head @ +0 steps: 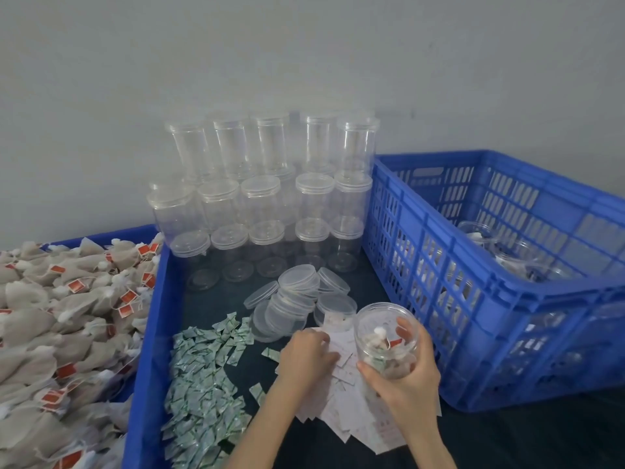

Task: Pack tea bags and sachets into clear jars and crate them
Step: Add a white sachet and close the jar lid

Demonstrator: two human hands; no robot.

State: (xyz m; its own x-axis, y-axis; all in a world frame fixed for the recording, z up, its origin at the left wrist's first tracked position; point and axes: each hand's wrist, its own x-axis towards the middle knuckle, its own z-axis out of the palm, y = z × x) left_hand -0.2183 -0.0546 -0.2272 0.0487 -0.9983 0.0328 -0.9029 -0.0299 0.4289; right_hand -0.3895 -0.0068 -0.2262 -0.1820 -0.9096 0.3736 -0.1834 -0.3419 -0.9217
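Observation:
My right hand (pixel 404 377) grips an open clear jar (pixel 385 336) that holds tea bags and a sachet, just left of the blue crate (pixel 473 299). My left hand (pixel 307 353) rests knuckles-up on a heap of white paper slips (pixel 351 414), fingers curled onto the slips; I cannot see whether it pinches one. Green-and-white sachets (pixel 203 384) lie spread to its left. Loose clear lids (pixel 294 299) are piled just beyond my hands. Filled jars (pixel 507 255) lie in the crate.
Empty clear jars (pixel 267 198) are stacked against the wall at the back. A blue tray (pixel 148 350) on the left is heaped with tea bags (pixel 61 316) with red tags. The dark tabletop (pixel 524 441) shows at the lower right.

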